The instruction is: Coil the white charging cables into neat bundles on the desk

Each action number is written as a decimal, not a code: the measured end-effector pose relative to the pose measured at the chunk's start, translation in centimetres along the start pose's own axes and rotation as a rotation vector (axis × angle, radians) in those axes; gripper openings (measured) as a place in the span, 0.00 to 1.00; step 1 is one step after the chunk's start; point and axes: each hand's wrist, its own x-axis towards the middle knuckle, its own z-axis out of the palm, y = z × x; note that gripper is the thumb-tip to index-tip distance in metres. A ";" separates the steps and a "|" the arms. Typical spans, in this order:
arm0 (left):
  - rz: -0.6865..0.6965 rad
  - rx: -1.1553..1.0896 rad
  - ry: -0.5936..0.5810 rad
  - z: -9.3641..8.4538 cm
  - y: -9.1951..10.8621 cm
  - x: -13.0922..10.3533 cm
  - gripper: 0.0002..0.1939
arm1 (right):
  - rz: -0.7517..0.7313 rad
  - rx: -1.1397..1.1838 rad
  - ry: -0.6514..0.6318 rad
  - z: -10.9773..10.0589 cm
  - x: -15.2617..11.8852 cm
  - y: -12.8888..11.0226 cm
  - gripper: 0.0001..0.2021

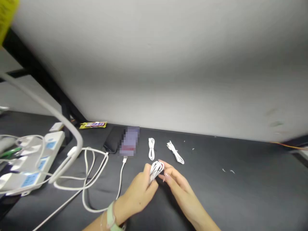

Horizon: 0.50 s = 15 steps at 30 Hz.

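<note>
My left hand [141, 191], with a pale green band on the wrist, is closed around a coiled white cable [156, 170]. A thin dark tie crosses the coil. At the coil's right side is my right hand [179, 184], thumb and fingertips drawn together; whatever they pinch there is too small to tell. Just beyond the hands, a second coiled white cable [151, 149] lies on the dark table [240, 199]. Another bundled white cable [175, 152] rests slanted to its right.
Left of the hands are a black phone [113, 140] and a blurred-out phone [130, 141], both with white cords plugged in. A white power strip [54, 144] and looped cords [88, 210] fill the left side. A yellow wrapper [93, 124] lies by the wall [168, 80]. White scraps [232, 171] lie at right.
</note>
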 end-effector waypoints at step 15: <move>0.112 -0.096 -0.120 1.5 1.0 -1.5 0.06 | -0.186 -0.066 0.263 3.0 -0.1 0.5 0.13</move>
